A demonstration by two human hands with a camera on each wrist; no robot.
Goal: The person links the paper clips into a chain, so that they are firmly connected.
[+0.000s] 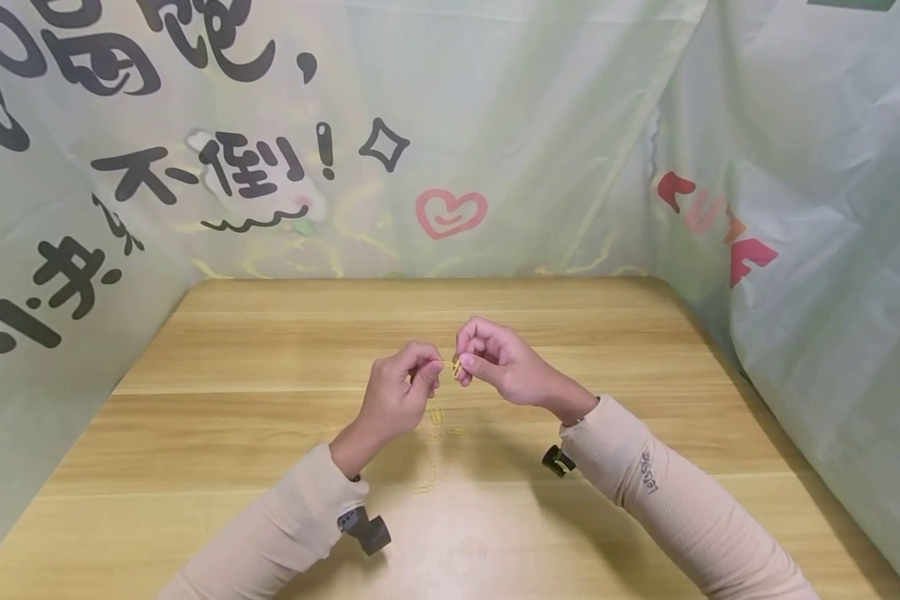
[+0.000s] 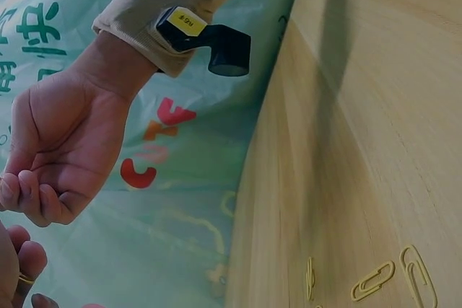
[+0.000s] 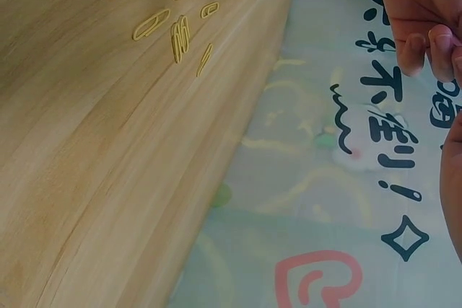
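Note:
Above the middle of the table, my left hand [image 1: 396, 390] pinches a yellow paper clip [image 1: 447, 363] between thumb and fingers. Facing it, my right hand [image 1: 512, 364] holds another yellow paper clip [image 1: 457, 369] at its fingertips. The two clips meet between the hands; whether they are linked is too small to tell. In the left wrist view, the right hand [image 2: 68, 146] has its fingers curled in, and a bit of yellow wire [image 2: 27, 279] shows at the left hand's fingers. Only part of the left hand [image 3: 426, 12] appears in the right wrist view.
Several loose yellow paper clips lie on the wooden table [image 1: 270, 450] below the hands, among them a close group [image 3: 180, 39] and single clips [image 3: 151, 25]. Printed drapes [image 1: 555, 167] stand behind and beside the table. Each wrist carries a small black camera [image 1: 365, 531].

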